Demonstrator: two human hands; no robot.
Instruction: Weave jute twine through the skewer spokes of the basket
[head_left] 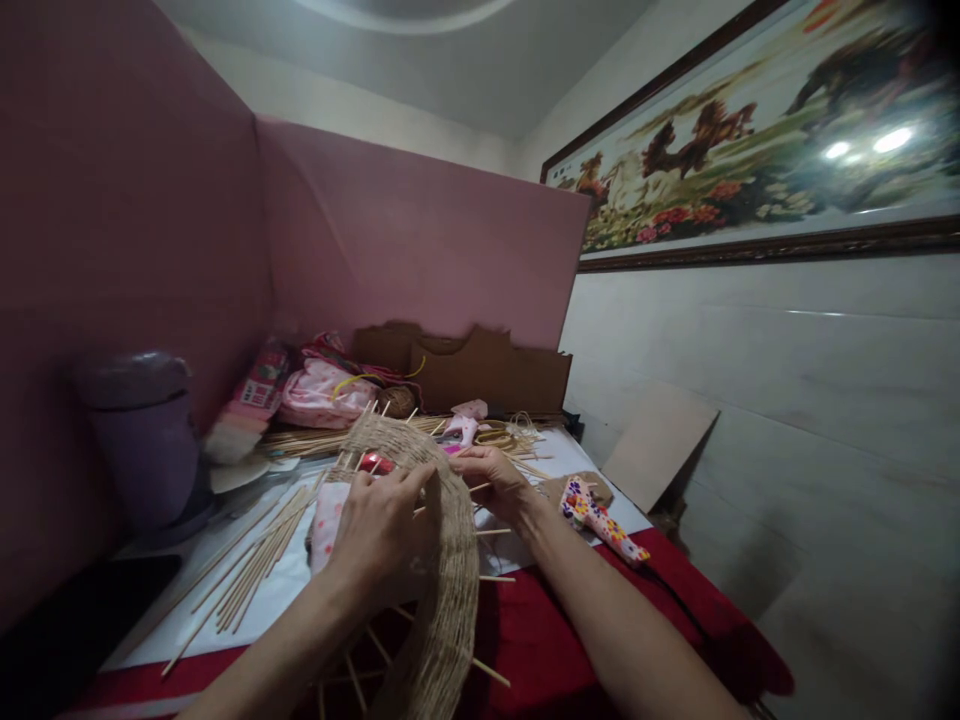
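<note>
A curvy woven band (456, 580) made of rough brown string stands in front of the person. Thin wooden sticks poke out through it. The left hand (386, 525) is on the inner side of the band, with its fingers bent and the tips near the top edge. I cannot tell if those fingers pinch anything. The right hand (491, 478) is on the outer side of the band, its fingers curled in close to the string. I cannot tell if it has hold of a stick or just touches the band.

To the left of the band, a bunch of loose sticks (259, 575) lies on a white sheet (176, 622). Farther left than the sticks stands a purple bin (146, 455). Behind the band are a ball of string (397, 402), a pink spotted cloth (322, 395) and some brown cardboard (487, 370). To the right of the band lies a flowery glue gun (604, 522). Red cloth (547, 625) is under the band.
</note>
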